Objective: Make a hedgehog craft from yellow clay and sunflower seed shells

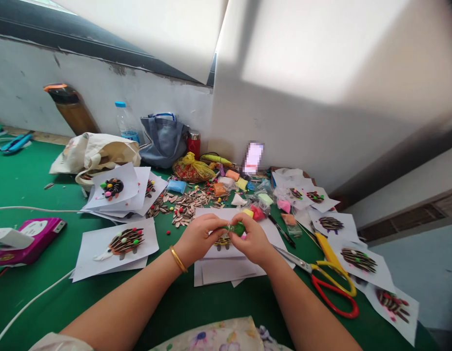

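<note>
Left hand (200,237) and right hand (252,240) both pinched on a small green packet (239,228), fingertips nearly meeting, over the white paper stack (226,273). Scissors (333,278) lie right of the stack on the green surface (167,312); seed pile (191,202) sits beyond the left hand.

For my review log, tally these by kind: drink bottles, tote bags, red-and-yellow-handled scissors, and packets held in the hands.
Drink bottles: 3 (brown bottle, clear bottle, red bottle)
Tote bags: 2 (cream tote, blue-grey tote)
Scissors: 1
Green packet between left hand and right hand: 1
Total: 7
</note>
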`<state>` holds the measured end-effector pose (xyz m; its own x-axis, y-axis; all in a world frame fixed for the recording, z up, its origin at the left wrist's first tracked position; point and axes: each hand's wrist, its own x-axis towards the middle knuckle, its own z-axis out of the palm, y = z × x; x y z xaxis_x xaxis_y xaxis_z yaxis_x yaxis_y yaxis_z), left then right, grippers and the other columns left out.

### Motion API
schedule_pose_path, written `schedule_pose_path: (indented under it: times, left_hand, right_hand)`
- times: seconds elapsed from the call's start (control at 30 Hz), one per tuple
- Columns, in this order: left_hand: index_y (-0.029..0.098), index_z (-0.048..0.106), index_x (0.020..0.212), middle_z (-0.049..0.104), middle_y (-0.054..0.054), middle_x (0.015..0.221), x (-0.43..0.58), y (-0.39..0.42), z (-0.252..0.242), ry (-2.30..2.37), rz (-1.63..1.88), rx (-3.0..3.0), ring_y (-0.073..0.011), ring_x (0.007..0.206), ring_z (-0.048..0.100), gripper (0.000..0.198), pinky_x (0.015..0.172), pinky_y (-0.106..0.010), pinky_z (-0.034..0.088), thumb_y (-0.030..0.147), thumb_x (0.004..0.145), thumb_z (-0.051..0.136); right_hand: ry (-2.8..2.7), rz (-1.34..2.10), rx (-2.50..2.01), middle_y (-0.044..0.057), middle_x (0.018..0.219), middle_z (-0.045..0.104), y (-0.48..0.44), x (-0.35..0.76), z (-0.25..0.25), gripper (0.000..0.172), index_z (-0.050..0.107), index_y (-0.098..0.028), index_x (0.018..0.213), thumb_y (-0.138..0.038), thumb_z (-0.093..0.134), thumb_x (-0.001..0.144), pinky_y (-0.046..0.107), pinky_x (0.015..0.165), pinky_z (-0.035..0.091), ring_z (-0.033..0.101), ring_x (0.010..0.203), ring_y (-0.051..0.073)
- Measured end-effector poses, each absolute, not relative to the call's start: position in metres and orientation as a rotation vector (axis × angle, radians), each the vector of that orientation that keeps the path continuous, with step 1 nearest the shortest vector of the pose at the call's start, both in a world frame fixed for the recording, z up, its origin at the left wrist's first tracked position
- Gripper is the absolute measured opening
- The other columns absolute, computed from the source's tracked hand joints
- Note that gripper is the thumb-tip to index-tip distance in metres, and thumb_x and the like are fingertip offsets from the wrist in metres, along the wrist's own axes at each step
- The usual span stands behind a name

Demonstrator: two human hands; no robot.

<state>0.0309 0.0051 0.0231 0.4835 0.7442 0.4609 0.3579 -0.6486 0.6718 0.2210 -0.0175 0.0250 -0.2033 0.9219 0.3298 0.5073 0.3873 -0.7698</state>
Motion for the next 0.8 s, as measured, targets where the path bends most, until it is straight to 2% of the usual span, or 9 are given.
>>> schedule_pose_path:
  times: [0.17,0.27,0.33,0.43,0.57,0.63,0.8]
  left_hand:
    - [0.018,0.07,0.086,0.069,-0.004,0.082,0.0351,0.0039,0.0228,1.029,1.119,1.977,-0.0165,0.077,0.061,0.014,0.072,-0.029,0.048,0.027,0.087,0.059]
    - [0.016,0.068,0.086,0.067,-0.003,0.079,0.037,0.0059,0.0229,1.017,1.159,1.6,-0.0149,0.071,0.06,0.019,0.065,-0.027,0.049,0.034,0.086,0.06]
    - [0.016,0.067,0.09,0.067,-0.004,0.083,0.0367,0.0082,0.0226,0.969,1.151,1.483,-0.015,0.072,0.061,0.023,0.065,-0.027,0.05,0.037,0.084,0.062]
    - [0.016,0.067,0.095,0.068,-0.005,0.089,0.0356,0.01,0.0211,0.943,1.114,1.549,-0.0165,0.078,0.062,0.024,0.07,-0.029,0.051,0.035,0.081,0.066]
    - [0.019,0.066,0.083,0.066,-0.003,0.082,0.0342,0.0071,0.0212,1.003,1.131,1.925,-0.0167,0.077,0.06,0.007,0.072,-0.03,0.049,0.025,0.082,0.064]
    - [0.019,0.064,0.081,0.065,-0.003,0.08,0.0331,0.0051,0.0235,1.017,1.185,2.071,-0.0166,0.078,0.058,0.008,0.075,-0.031,0.048,0.023,0.086,0.059]
    - [0.019,0.063,0.088,0.064,-0.003,0.086,0.03,0.0056,0.028,1.043,1.409,1.79,-0.0161,0.08,0.059,0.013,0.075,-0.03,0.049,0.031,0.087,0.061]
  right_hand:
    - [-1.731,0.834,-1.251,-0.002,0.079,0.053,-0.0167,0.2226,0.0267,0.015,0.052,-0.022,0.087,-0.023,0.061,0.075,0.025,0.062,0.041,0.048,0.068,0.013]
    - [-1.636,0.913,-1.222,-0.002,0.081,0.053,-0.0152,0.2252,0.0253,0.018,0.052,-0.022,0.09,-0.026,0.062,0.076,0.025,0.061,0.042,0.049,0.07,0.013]
    - [-1.607,0.936,-1.212,-0.001,0.082,0.054,-0.015,0.2257,0.0242,0.02,0.052,-0.022,0.092,-0.027,0.063,0.076,0.025,0.062,0.043,0.051,0.071,0.014]
    - [-1.621,0.924,-1.223,-0.001,0.084,0.054,-0.0159,0.2239,0.0244,0.02,0.053,-0.022,0.092,-0.026,0.063,0.076,0.026,0.065,0.044,0.051,0.073,0.014]
    - [-1.669,0.892,-1.238,-0.001,0.085,0.055,-0.0162,0.2216,0.0269,0.019,0.054,-0.022,0.091,-0.026,0.063,0.075,0.027,0.068,0.044,0.051,0.075,0.015]
    - [-1.676,0.891,-1.275,-0.001,0.084,0.055,-0.0153,0.2223,0.0275,0.019,0.054,-0.022,0.09,-0.025,0.063,0.075,0.027,0.067,0.044,0.05,0.073,0.014]
    - [-1.658,0.902,-1.324,-0.001,0.087,0.057,-0.0145,0.2239,0.0257,0.02,0.054,-0.022,0.091,-0.024,0.063,0.074,0.027,0.07,0.044,0.052,0.076,0.015]
